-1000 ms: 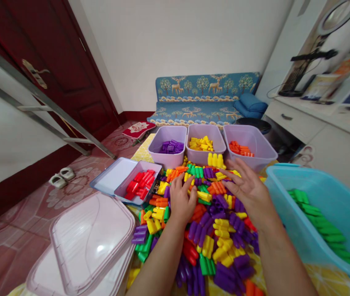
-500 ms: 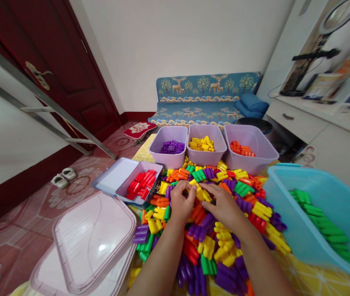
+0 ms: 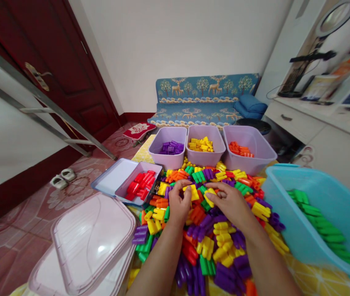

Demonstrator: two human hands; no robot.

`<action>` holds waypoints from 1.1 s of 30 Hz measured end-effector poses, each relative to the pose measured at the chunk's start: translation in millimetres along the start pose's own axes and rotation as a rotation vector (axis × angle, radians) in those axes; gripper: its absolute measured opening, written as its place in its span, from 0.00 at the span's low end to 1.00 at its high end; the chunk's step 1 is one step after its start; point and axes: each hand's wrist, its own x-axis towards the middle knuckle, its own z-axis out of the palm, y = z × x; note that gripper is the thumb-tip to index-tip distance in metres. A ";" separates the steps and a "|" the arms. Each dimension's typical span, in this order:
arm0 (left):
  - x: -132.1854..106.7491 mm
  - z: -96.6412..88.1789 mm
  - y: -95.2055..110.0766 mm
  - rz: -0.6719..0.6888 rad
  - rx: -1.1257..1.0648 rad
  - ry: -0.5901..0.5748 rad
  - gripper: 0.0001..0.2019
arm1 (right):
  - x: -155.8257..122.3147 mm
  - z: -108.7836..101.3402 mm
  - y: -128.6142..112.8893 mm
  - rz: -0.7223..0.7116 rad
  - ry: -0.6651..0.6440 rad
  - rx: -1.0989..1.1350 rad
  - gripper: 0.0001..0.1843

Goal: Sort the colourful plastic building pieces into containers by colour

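Observation:
My left hand (image 3: 179, 203) is closed on a yellow plastic toy block (image 3: 194, 193), pinched between thumb and fingers. Just to its right, my right hand (image 3: 232, 203) grips another yellow plastic toy block (image 3: 209, 198) by its side. The two held blocks are apart, with a small gap between them. Under and around both hands spreads a heap of tube-shaped toy blocks (image 3: 204, 222) in purple, yellow, green, orange and red. Some blocks beneath my palms are hidden.
Behind the heap stand lilac bins with purple (image 3: 167, 160), yellow (image 3: 206, 157) and orange (image 3: 249, 163) blocks. A small tray (image 3: 122, 192) at left holds red blocks; a turquoise tub (image 3: 286, 218) at right holds green ones. Pink-rimmed lids (image 3: 95, 238) lie at front left.
The yellow blocks, close together between my hands earlier, are now separated, one in each hand. My right hand has moved slightly right, and green blocks show between the hands.

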 end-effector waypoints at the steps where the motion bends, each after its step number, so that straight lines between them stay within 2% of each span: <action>1: -0.2 0.1 0.7 -0.006 0.003 0.008 0.07 | -1.1 -3.2 -2.9 -0.012 -0.006 0.022 0.20; 6: 0.1 2.9 0.3 -0.029 -0.012 0.072 0.10 | -10.2 -18.2 -12.2 -0.025 -0.123 -0.001 0.20; 11: 2.1 3.5 -4.3 -0.001 -0.031 0.070 0.11 | -16.5 -26.9 -8.3 -0.042 -0.327 -0.041 0.12; 12: 2.3 3.4 -5.2 0.002 -0.028 0.067 0.11 | -15.9 -27.3 -7.8 -0.039 -0.331 -0.013 0.11; 14: 2.3 3.2 -6.8 -0.009 -0.015 0.065 0.12 | -13.0 -26.6 -9.5 -0.040 -0.191 0.151 0.11; 17: 2.2 2.7 -8.5 -0.017 0.006 0.046 0.13 | -7.8 -22.2 -17.4 -0.144 0.166 0.489 0.23; 19: 2.1 2.1 -8.6 0.002 0.011 0.028 0.12 | -5.5 -17.4 -21.0 -0.211 0.250 0.580 0.28; 21: 1.9 1.5 -7.6 0.021 0.006 0.008 0.12 | -4.2 -11.4 -19.6 -0.177 0.203 0.521 0.25; 24: 0.9 0.7 -4.2 0.032 -0.003 -0.029 0.12 | -2.8 0.0 -10.4 -0.069 0.084 0.277 0.19; 26: 0.0 0.6 -1.8 0.036 -0.010 -0.058 0.12 | -2.1 8.3 -4.5 -0.034 0.010 0.155 0.20; 28: -0.8 0.7 -0.2 0.037 -0.018 -0.069 0.11 | -1.7 15.5 -2.1 -0.020 -0.051 0.132 0.22; 30: -1.1 1.0 0.2 0.031 -0.024 -0.071 0.11 | -1.4 19.9 -3.2 -0.016 -0.058 0.152 0.23; 33: -0.8 1.6 -0.6 0.011 -0.021 -0.063 0.11 | -1.3 17.8 -9.1 -0.019 0.005 0.139 0.20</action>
